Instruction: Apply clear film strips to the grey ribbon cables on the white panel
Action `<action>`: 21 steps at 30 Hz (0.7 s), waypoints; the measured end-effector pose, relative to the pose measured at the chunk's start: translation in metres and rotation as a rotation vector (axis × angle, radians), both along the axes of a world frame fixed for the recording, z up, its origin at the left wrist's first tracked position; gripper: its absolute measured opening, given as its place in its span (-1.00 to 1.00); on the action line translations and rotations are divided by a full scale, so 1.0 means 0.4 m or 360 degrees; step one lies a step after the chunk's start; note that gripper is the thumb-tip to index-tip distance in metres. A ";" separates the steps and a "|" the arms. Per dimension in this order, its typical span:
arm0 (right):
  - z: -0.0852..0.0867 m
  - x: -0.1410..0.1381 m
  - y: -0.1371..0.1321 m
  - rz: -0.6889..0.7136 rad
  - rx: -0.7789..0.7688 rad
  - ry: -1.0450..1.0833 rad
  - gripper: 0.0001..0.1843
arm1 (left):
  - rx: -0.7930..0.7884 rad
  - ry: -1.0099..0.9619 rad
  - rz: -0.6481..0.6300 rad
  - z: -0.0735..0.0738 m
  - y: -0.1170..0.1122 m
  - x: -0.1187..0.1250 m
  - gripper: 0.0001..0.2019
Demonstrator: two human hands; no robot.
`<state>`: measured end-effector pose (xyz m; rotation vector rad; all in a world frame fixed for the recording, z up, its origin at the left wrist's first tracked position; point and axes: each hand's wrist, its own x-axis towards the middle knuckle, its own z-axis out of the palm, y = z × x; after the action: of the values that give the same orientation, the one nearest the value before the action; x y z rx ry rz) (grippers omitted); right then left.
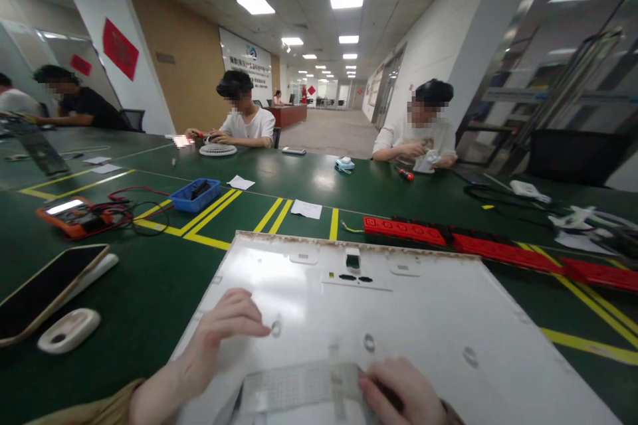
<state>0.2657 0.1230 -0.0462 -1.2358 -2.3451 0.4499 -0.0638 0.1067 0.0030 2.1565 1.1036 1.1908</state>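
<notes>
A large white plastic panel (419,319) with slots, small holes and several round raised marks lies flat before me. Over its left half hovers or rests my left hand (222,325), fingers stretched out and holding nothing, the index tip beside a round mark; contact is unclear. Near the panel's front, a greyish perforated strip (289,388) lies crosswise with a clear, tape-like band near its right part. My right hand (403,388) is closed at the strip's right end, thumb and fingers on its edge. Part of the strip runs out of view at the bottom.
Left on the green table are a phone (50,285), a white oval device (70,331), an orange multimeter (77,216) and a blue bin (195,195). Red power strips (478,249) lie beyond the panel at right. Two people (244,109) work across the table.
</notes>
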 end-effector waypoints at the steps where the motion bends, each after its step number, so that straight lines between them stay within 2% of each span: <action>1: 0.005 -0.011 0.004 0.0012 0.0021 -0.0061 -0.53 | 0.0017 0.0000 0.0062 0.011 -0.003 0.004 -0.25; 3: 0.018 -0.035 0.011 0.0009 0.0024 -0.0189 -0.59 | 0.0065 0.0067 0.0115 0.042 -0.009 0.015 -0.34; 7: 0.046 -0.086 0.020 -0.0113 -0.0005 -0.0324 -0.60 | 0.0085 0.0494 0.0021 0.117 -0.024 0.054 -0.58; 10: 0.059 -0.113 0.022 -0.0236 -0.0009 -0.0387 -0.62 | 0.0081 0.0775 -0.0017 0.140 -0.038 0.095 -0.69; 12: 0.064 -0.121 0.023 -0.0256 0.0006 -0.0407 -0.62 | 0.0082 0.0899 -0.0064 0.126 -0.043 0.124 -0.72; 16: 0.067 -0.120 0.023 -0.0238 0.0048 -0.0438 -0.64 | 0.0127 0.1032 -0.0202 0.063 -0.041 0.170 -0.73; 18: 0.067 -0.118 0.024 -0.0232 0.0058 -0.0461 -0.64 | 0.0186 0.1057 -0.0213 0.037 -0.036 0.184 -0.72; 21: 0.064 -0.118 0.025 -0.0216 0.0075 -0.0491 -0.64 | 0.0241 0.1130 -0.0180 0.020 -0.029 0.194 -0.72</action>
<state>0.2183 0.1329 -0.0207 -1.5224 -2.4820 0.1668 0.0139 0.0951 0.0111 2.8172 1.1497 0.4569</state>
